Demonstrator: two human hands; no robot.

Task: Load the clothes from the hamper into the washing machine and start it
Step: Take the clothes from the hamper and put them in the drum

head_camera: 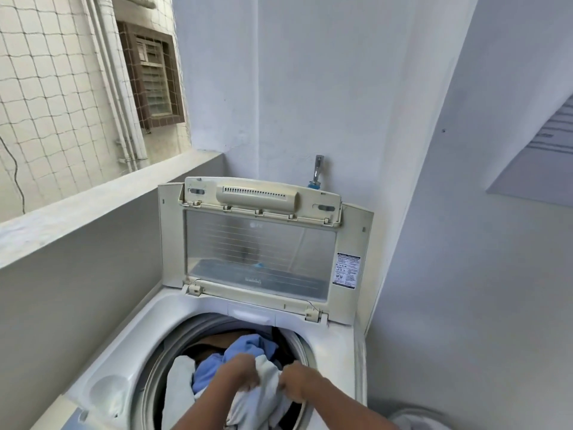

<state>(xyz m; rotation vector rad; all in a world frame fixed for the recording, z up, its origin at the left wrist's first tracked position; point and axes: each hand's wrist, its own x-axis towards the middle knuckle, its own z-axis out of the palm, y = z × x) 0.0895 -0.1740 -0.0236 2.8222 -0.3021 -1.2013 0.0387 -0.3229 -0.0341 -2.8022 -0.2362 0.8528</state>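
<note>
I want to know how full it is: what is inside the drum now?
The drum holds a blue garment, white cloth and dark items. Both hands, left and right, grip white cloth. The bottom is covered.

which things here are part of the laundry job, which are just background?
Job: washing machine, its raised lid, white garment gripped by left hand and right hand, blue clothes in the drum.

Background: tap, ledge, netting, window.

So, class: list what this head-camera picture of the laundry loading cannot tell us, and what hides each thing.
1. Washing machine control panel: cut off by the bottom edge.
2. Drum depth: covered by the clothes.
3. Instruction sticker: print too small.
4. Hamper: only a blurred grey shape at the bottom right, not certain.
</note>
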